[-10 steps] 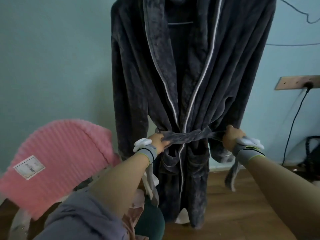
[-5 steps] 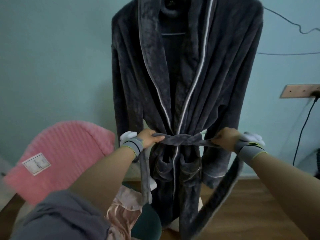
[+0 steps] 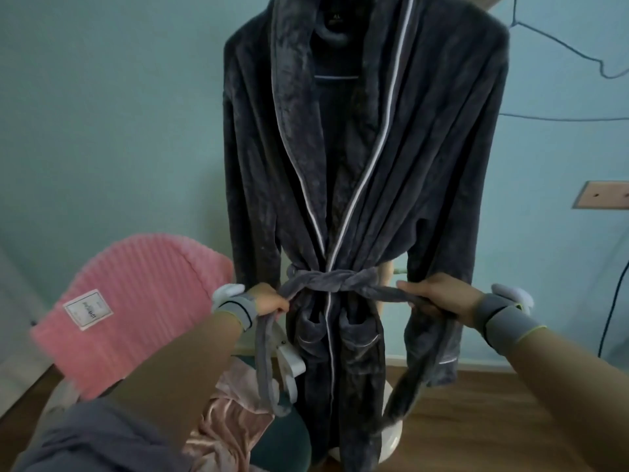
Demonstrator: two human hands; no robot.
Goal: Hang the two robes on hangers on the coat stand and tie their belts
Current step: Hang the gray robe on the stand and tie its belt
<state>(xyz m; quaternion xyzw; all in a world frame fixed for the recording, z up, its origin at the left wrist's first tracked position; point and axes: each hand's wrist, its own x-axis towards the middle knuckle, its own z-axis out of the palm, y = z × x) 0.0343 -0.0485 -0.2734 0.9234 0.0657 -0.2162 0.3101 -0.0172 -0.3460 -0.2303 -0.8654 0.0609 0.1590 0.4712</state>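
Plush belt pulled snug at the hanging robe's waist

The dark grey fleece robe (image 3: 367, 185) hangs upright; its soft grey belt (image 3: 326, 279) is crossed at the front, left hand (image 3: 270, 301) and right hand (image 3: 442, 296) each gripping a tail. Thick, limp pile likely grips itself; hold near the crossing.

Dim, flat indoor light, soft overall focus, wide-angle bending at edges, blurred lower corners, no glare

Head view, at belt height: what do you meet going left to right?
Pink ribbed textile → left hand → twisted belt crossing → right hand → black cable.
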